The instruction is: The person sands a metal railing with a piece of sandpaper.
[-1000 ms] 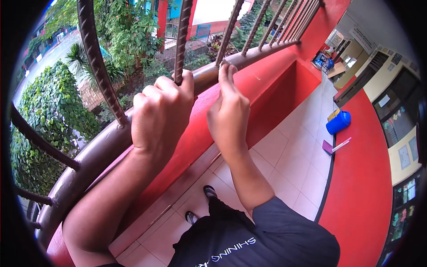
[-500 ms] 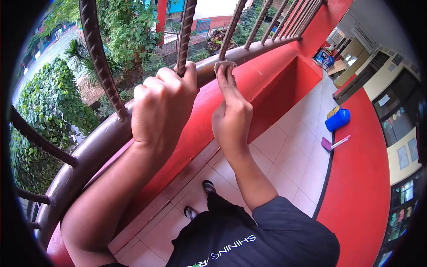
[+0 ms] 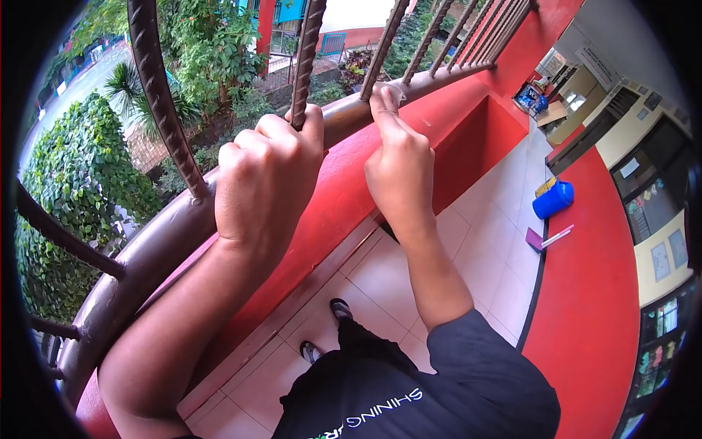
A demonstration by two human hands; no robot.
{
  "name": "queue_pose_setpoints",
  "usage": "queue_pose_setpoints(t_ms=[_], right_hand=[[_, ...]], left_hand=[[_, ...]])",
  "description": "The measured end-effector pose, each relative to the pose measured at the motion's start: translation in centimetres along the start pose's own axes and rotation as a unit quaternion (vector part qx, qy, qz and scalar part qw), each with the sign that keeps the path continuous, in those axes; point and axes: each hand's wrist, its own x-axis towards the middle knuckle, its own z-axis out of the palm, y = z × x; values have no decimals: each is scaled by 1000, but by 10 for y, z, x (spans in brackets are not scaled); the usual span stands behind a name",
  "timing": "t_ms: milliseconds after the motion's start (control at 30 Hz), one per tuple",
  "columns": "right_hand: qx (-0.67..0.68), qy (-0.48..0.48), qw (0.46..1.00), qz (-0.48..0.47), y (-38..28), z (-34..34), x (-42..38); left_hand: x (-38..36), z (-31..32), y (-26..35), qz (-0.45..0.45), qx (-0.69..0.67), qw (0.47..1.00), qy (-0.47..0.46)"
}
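Note:
My left hand (image 3: 265,172) is closed round the foot of a twisted metal bar (image 3: 306,62), just above the thick brown handrail (image 3: 347,119). Farther along the rail, my right hand (image 3: 398,154) has its fingers stretched forward and pressed together. Under its fingertips, a small pale folded sheet (image 3: 397,91) lies against the top of the rail beside the foot of another twisted bar (image 3: 385,51). Most of the sheet is hidden by the fingers; whether it is cloth or paper, I cannot tell.
Below the rail runs a red wall (image 3: 344,194) along a tiled walkway (image 3: 468,249). A blue bin (image 3: 553,200) and a purple dustpan (image 3: 534,239) stand by the opposite red wall. Leafy plants (image 3: 88,175) grow beyond the bars.
My right hand has slid away along the rail to the right with the pale sheet, past the foot of the bar. My left hand keeps its grip on its bar.

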Motion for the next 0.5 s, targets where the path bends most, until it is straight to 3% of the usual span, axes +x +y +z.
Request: queue_pose_setpoints(t_ms=[133,267,333,400,500], right_hand=[[-17,0,1000,-8,36,2,36],[5,-13,999,-35,16,-19,32],[-27,-169,985,-36,28,-22,58],[-103,-253,960,-66,36,-14,81],[21,-244,957,-155,34,-49,75]], left_hand=[[-1,3,2,3,7,1000,-1],[1,0,-1,-2,-5,1000,6],[1,0,1,-5,6,1000,1],[-2,1,3,1,1,1000,-7],[-1,3,-1,2,9,1000,7]])
